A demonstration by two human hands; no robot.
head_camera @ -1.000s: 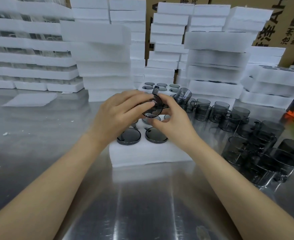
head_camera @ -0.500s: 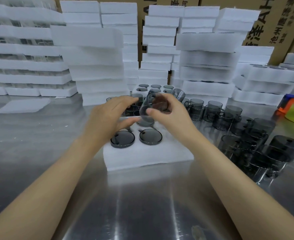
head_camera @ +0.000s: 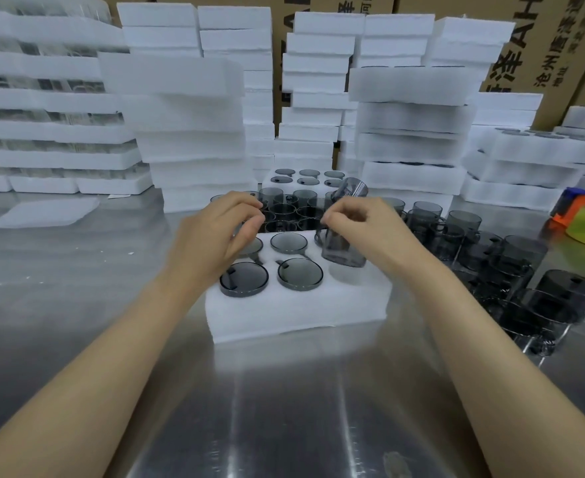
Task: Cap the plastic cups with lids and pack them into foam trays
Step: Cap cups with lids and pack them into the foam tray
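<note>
A white foam tray (head_camera: 298,315) lies on the steel table in front of me. Capped smoky-grey cups sit in its left holes, two in the near row (head_camera: 244,279) (head_camera: 299,274). My right hand (head_camera: 366,229) pinches the top of a capped grey cup (head_camera: 342,250) and holds it upright over the tray's right side, its base just above a hole. My left hand (head_camera: 215,236) hovers over the tray's back left with fingers loosely curled and holds nothing.
Loose uncapped grey cups (head_camera: 456,229) crowd the table right of the tray and behind it. Another filled foam tray (head_camera: 304,177) sits further back. Tall stacks of foam trays (head_camera: 187,132) line the rear. An orange and green object (head_camera: 584,219) lies far right.
The cup was held between both hands above the tray. Now my left hand has let go and my right hand has lowered the cup to the tray's right side.
</note>
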